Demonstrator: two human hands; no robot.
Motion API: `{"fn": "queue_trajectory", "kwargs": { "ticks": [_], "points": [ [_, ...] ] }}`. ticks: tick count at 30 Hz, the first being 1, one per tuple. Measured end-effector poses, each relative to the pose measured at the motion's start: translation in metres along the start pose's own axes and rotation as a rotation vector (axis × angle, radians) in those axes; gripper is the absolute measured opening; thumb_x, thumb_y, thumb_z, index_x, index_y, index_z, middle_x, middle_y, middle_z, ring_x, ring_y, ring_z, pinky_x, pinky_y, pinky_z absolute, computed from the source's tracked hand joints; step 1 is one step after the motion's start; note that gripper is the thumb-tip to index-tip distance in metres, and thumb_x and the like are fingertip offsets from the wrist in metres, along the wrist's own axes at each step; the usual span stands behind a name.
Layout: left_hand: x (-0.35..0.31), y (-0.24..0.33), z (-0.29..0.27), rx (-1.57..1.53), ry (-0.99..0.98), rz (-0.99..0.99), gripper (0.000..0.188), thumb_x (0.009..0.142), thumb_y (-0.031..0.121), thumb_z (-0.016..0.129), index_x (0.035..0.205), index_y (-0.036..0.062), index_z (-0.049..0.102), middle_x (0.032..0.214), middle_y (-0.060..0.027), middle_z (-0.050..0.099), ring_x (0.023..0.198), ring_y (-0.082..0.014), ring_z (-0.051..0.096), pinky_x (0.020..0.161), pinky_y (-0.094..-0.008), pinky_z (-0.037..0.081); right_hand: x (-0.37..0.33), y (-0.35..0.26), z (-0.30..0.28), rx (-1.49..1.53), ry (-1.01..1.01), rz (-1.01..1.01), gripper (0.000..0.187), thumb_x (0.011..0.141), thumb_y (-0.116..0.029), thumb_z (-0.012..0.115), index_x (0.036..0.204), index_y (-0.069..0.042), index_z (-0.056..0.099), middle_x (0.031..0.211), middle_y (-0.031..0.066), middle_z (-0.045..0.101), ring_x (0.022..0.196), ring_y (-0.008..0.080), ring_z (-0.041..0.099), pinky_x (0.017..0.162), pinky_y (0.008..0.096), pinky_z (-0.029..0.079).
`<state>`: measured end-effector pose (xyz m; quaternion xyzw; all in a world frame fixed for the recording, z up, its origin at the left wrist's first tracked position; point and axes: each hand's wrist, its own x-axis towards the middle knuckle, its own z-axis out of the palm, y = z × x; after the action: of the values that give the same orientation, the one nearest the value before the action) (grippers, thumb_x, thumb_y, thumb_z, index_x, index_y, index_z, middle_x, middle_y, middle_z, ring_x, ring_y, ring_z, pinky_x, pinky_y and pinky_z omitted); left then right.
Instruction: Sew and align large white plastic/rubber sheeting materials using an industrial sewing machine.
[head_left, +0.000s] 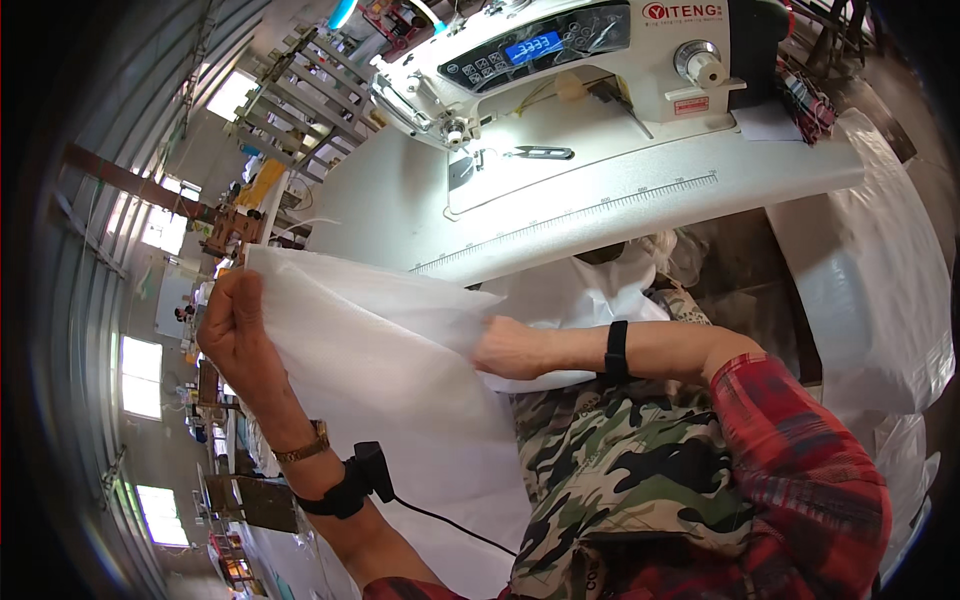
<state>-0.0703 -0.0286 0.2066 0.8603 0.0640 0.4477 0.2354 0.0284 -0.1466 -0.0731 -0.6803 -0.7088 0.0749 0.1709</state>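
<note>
Clock positions refer to the head view, taken from its centre. The white sheet (400,400) extends from 10 o'clock down to 6 o'clock, with its main area at 7 o'clock. The left hand (235,320), at 9 o'clock, pinches the raised corner of the sheet between thumb and fingers. The right hand (508,348) is just off centre toward 5 o'clock, against a fold of the sheet; its fingertips are covered, so its grip cannot be determined. The sewing machine (655,65), display lit, stands at 1 o'clock on the work table (375,215). Thread snips (545,153) lie on its bed, between 12 and 1 o'clock. A camouflage apron (620,470) occupies 5 o'clock.
</note>
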Motion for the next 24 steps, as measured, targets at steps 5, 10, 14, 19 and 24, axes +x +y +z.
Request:
{"fn": "queue_trajectory", "kwargs": {
  "ticks": [5,10,14,19,24],
  "points": [
    [-0.002,0.008,0.003,-0.047,0.038,-0.031,0.026,0.094,0.023,0.065,0.082,0.0003,0.065,0.071,0.0035,0.058,0.066,-0.0037,0.046,0.061,-0.0195,0.038,0.013,-0.023,-0.073,0.785,0.457,0.016,0.031,0.093,-0.020,0.049,0.108,-0.001,0.068,0.100,0.0162,0.070,0.095,0.0345,0.065,0.088,0.0368,0.046],
    [-0.003,0.009,-0.001,-0.085,0.026,-0.062,0.027,0.094,0.024,0.065,0.080,0.0006,0.064,0.071,0.0039,0.057,0.064,-0.0036,0.046,0.060,-0.0202,0.038,0.022,-0.019,-0.087,1.383,0.181,-0.179,0.040,0.096,-0.023,0.048,0.127,0.001,0.057,0.124,0.0188,0.060,0.116,0.0350,0.055,0.100,0.0371,0.043],
    [-0.002,0.004,0.000,-0.139,0.017,-0.080,0.029,0.094,0.027,0.066,0.079,0.0012,0.064,0.070,0.0040,0.057,0.064,-0.0036,0.046,0.060,-0.0201,0.038,0.039,-0.010,-0.073,0.747,0.353,-0.548,0.046,0.099,-0.028,0.046,0.138,-0.003,0.047,0.137,0.0163,0.052,0.127,0.0346,0.046,0.104,0.0387,0.039],
    [0.000,-0.001,-0.002,-0.185,-0.007,-0.080,0.030,0.093,0.029,0.066,0.079,0.0021,0.063,0.069,0.0042,0.056,0.064,-0.0039,0.045,0.060,-0.0201,0.038,0.058,-0.017,-0.061,0.714,0.259,-0.534,0.051,0.092,-0.019,0.054,0.140,-0.009,0.040,0.137,0.0205,0.049,0.129,0.0416,0.042,0.105,0.0443,0.038],
    [0.002,-0.013,-0.007,-0.125,0.031,-0.089,0.028,0.093,0.027,0.066,0.080,0.0018,0.063,0.069,0.0042,0.055,0.065,-0.0037,0.045,0.061,-0.0193,0.037,0.034,-0.017,-0.069,1.279,0.254,-0.294,0.032,0.094,-0.027,0.056,0.117,-0.004,0.058,0.112,0.0104,0.061,0.108,0.0218,0.052,0.091,0.0336,0.043]
  ]
}}
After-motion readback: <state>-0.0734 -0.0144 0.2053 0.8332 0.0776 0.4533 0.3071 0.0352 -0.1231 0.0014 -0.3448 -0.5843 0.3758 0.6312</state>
